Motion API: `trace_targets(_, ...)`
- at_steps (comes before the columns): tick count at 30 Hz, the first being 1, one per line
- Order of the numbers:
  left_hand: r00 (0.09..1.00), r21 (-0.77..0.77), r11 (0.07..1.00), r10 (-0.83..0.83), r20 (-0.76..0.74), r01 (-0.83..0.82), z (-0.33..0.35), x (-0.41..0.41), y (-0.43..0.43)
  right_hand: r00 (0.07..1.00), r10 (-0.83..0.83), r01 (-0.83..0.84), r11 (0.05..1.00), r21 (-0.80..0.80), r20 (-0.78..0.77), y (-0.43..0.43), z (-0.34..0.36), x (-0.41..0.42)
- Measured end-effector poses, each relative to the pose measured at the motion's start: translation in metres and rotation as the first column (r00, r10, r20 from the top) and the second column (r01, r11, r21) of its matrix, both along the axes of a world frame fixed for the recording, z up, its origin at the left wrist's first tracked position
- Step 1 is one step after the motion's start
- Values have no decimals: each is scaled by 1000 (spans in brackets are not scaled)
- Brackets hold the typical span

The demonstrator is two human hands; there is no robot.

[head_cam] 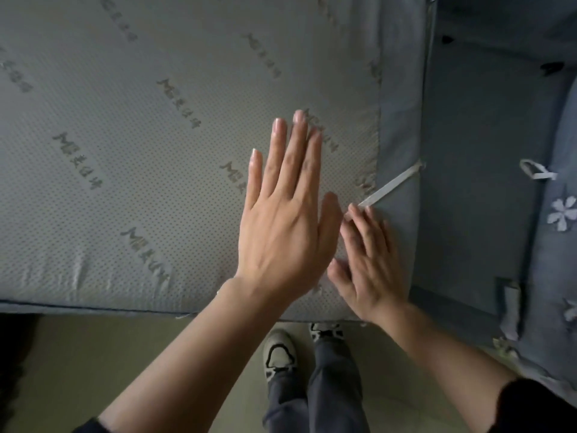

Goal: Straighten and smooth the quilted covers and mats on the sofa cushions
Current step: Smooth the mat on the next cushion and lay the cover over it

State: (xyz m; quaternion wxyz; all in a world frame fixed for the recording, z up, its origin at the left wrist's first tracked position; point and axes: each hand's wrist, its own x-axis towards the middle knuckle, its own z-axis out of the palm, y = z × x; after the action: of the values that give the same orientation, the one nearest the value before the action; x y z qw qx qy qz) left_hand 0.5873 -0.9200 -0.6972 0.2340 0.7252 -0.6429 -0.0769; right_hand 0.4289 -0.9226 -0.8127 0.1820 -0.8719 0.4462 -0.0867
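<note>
Grey dotted quilted mat with printed dark logos (pixel 140 151) lies spread across the blue-grey sofa seat cushion (pixel 468 198), and its right edge stops short of the cushion's far side. We see the left hand (pixel 281 220) fully open over the mat's right part, fingers straight and close together, thumb alongside. We cannot tell whether the palm presses the mat or hovers just above it; it holds nothing. The right hand (pixel 365 260) lies just beside it at the mat's right edge, fingers nearly straight, thumb spread apart. Its fingertips (pixel 354 209) touch the near end of a flat white fabric strap (pixel 393 185) running diagonally off the mat edge; no curl round it is visible. A blue cover with white flower print (pixel 565 214) sits far right, a white fabric loop (pixel 535 171) beside it. Grey-and-black shoes (pixel 279 354) stand on the pale floor (pixel 125 354) below.
</note>
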Motion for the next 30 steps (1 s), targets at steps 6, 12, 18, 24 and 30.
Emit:
trace_targets(6, 982, 372, 919, 66, 179, -130, -53, 32, 58, 757, -296, 340, 940, 36, 582, -46, 105, 31)
trace_targets(12, 997, 135, 989, 54, 51, -61, 2, 55, 55, 912, -403, 410, 907, 99, -76, 14, 15, -5)
trace_targets(18, 963, 396, 882, 196, 186, -256, -19, 99, 89, 772, -604, 494, 767, 410, 200, -31, 93, 79)
trace_targets(24, 946, 200, 926, 299, 126, -320, 25, 134, 92, 891, -121, 118, 992, 33, 437, 23, 90, 161)
trace_targets(30, 838, 133, 835, 502, 211, -534, 33, 194, 105, 986, 63, -99, 966, 238, 152, 40, 71, 164)
